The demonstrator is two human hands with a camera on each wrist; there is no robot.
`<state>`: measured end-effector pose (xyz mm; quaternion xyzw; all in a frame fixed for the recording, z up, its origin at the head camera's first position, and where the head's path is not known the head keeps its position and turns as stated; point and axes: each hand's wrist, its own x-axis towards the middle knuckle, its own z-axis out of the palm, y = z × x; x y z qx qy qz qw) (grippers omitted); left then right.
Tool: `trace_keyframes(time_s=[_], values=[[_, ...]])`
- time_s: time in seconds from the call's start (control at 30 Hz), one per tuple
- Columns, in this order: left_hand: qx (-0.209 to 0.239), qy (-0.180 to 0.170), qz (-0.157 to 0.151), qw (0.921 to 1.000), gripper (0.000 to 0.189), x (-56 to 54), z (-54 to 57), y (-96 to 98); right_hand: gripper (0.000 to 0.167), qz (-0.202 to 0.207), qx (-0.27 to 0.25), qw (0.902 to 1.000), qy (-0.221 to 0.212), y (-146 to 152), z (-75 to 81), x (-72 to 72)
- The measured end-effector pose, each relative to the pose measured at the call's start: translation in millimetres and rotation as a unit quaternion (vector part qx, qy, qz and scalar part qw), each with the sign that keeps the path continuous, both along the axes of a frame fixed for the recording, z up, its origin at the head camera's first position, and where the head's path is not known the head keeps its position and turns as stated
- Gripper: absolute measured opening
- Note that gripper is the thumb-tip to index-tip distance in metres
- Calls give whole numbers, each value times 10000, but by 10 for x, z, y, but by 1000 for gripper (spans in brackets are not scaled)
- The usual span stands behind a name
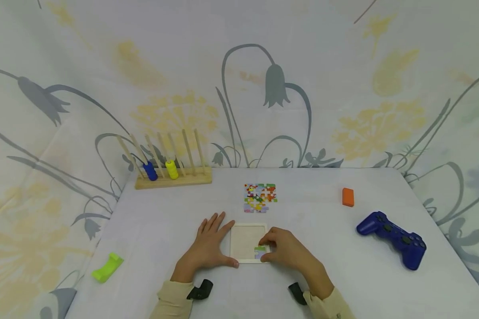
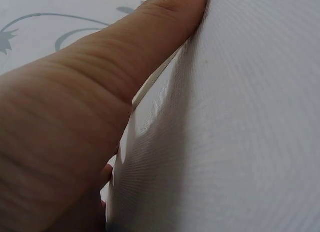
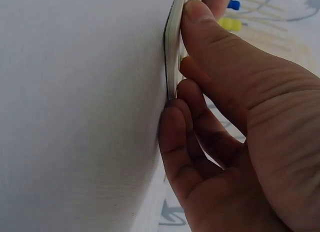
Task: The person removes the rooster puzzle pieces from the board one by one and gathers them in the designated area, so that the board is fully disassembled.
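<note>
A square, shallow wooden puzzle tray (image 1: 245, 237) lies on the white table in front of me. In its near right corner sits a green and lilac puzzle piece (image 1: 259, 253). My right hand (image 1: 287, 250) pinches this piece, thumb on the near side and index finger on the far side; other fingers rest against the tray's outer edge (image 3: 171, 52) in the right wrist view. My left hand (image 1: 207, 246) is spread flat at the left, its fingertips and thumb touching the tray's left side. Beyond the tray lies a group of colourful puzzle pieces (image 1: 259, 198), fitted together with the lower right corner absent.
A wooden peg rack (image 1: 173, 178) with blue and yellow beads stands back left. A light green curved block (image 1: 107, 268) lies at the left. On the right are an orange block (image 1: 348, 197) and a blue game controller (image 1: 393, 239). A patterned cloth (image 1: 239, 88) hangs behind.
</note>
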<state>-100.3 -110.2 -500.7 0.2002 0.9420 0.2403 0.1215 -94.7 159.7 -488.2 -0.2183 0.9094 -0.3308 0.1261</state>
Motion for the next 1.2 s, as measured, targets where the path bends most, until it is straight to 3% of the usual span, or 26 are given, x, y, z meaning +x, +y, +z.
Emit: trace_keyframes(time_s=[0.27,0.5,0.73,1.03,1.2], values=[[21,-20,14,10000,115,-13,-7,8,32,-21,218,9998,34,-44,71,49],[-74,6,-5,10000,115,-14,-28,3,35,27,43,9999,-118,-56,88,66],[49,4,-45,10000,114,4,23,3,33,57,54,9997,-251,-72,113,71],[-15,28,-42,10000,114,-5,15,5,28,463,592,9967,290,-82,140,68],[1,21,-44,10000,113,-10,-7,4,26,571,627,9951,505,-60,120,62]])
